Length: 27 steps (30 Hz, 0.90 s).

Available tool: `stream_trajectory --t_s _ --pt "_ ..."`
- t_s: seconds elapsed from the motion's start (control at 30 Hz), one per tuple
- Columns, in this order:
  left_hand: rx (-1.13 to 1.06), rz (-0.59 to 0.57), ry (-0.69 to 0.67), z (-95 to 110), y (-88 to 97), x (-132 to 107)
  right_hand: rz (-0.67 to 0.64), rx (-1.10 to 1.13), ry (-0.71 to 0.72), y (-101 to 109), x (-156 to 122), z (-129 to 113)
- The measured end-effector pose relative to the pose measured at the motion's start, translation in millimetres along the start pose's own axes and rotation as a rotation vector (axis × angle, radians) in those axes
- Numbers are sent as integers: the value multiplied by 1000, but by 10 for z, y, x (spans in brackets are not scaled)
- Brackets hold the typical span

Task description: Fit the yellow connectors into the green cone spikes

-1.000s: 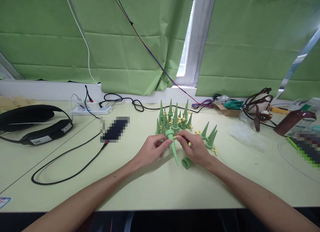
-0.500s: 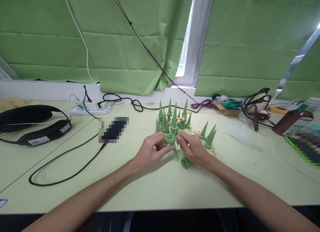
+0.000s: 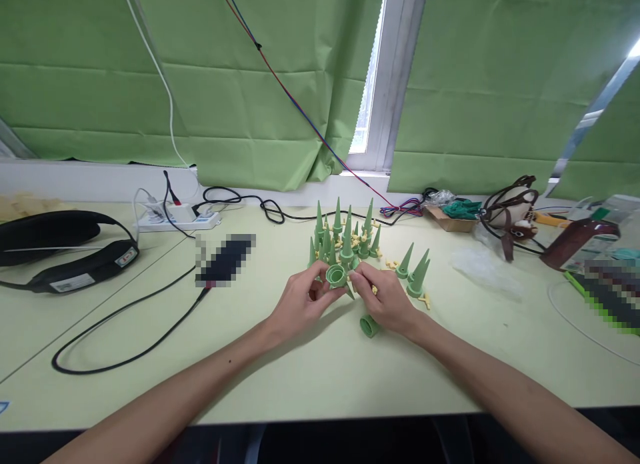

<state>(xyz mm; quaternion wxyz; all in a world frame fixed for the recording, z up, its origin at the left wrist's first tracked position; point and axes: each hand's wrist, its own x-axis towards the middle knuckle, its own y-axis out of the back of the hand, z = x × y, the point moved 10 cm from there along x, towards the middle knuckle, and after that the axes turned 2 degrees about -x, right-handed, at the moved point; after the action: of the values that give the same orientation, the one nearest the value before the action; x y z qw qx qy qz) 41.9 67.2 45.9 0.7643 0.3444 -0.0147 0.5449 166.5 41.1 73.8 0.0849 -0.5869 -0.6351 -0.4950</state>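
My left hand [image 3: 299, 303] is closed around a green plant watering spike [image 3: 336, 276]. The spike's round threaded opening faces me, and its pointed tip slants down to the right. Against the side of that opening, my right hand [image 3: 383, 296] pinches a small yellow valve, mostly hidden by the fingers. Just below the right hand a loose green threaded piece [image 3: 369, 326] lies on its side. Beyond both hands, several green spikes [image 3: 347, 241] stand point up, with yellow valves among them. A few more spikes [image 3: 416, 277] stand to the right, beside a loose yellow valve [image 3: 425, 301].
On the table [image 3: 300, 391], a phone-like blurred device [image 3: 227, 259] with a black cable lies left, near a power strip [image 3: 177, 219] and black headset [image 3: 85, 267]. At right are a plastic bag [image 3: 493, 274], a cardboard box [image 3: 450, 219] and a brown bottle [image 3: 575, 244].
My left hand has tilted the spike, so its opening turns more toward me and less of its tip shows. My right hand stays close beside it. The view has shifted slightly.
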Motion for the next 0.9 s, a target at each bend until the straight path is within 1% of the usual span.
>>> stream_trajectory --t_s 0.13,0.23,0.4,0.5,0.67,0.8,0.9 --pt "-8 -9 13 5 -15 21 10 -11 14 5 -5 -9" --pt "-76 -43 75 -42 -59 26 36 -14 32 25 -8 -22" --pt "-326 -143 199 -116 -184 -8 88 -25 56 87 0 -74" --pt "-476 -187 243 -123 -237 -13 83 -25 70 91 9 -103" --pt "-552 -248 263 -124 -281 -2 27 8 109 27 5 -121" --pt "-576 -275 255 -113 -299 -11 24 22 113 22 -1 -106" --pt "-580 -276 250 -110 -297 -18 26 16 101 28 2 -90"
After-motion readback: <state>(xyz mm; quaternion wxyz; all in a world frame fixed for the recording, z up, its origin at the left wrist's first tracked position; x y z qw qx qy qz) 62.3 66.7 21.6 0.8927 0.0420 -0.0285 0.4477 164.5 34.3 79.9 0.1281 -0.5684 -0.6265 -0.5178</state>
